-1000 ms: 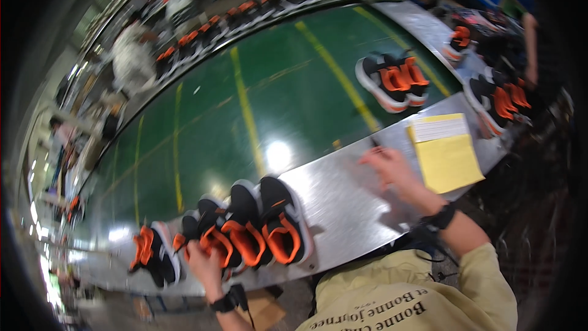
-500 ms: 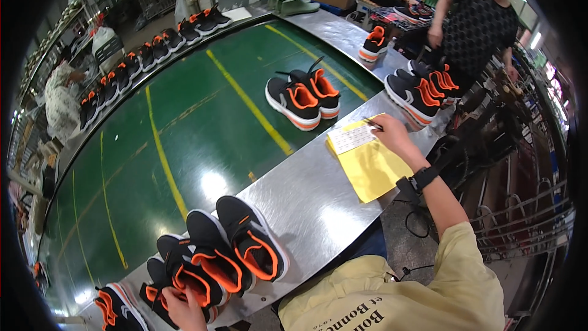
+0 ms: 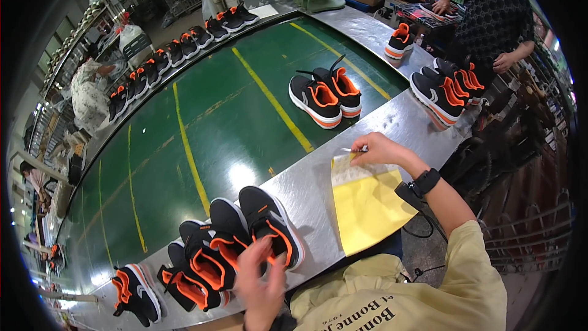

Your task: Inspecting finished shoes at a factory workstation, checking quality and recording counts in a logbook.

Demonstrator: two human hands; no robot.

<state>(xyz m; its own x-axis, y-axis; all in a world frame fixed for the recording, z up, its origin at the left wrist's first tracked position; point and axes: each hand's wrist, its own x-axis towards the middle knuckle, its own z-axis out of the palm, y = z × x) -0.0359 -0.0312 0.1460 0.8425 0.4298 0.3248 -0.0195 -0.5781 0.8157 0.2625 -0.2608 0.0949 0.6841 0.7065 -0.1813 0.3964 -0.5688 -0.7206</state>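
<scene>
The right hand (image 3: 384, 149) pinches the centre-right yellow sheet (image 3: 372, 211), likely light, flimsy, best held by edges; left hand (image 3: 260, 282) splayed

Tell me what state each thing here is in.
Left hand: open, blurred.
Right hand: shut on a small thin item.
Yellow paper: spread on the metal ledge.
White sheet: over the yellow paper's upper part.
Shoe pair: upright on the green belt.
Near shoe row: side by side, openings showing.
Green belt: running or stopped, cannot tell.
</scene>
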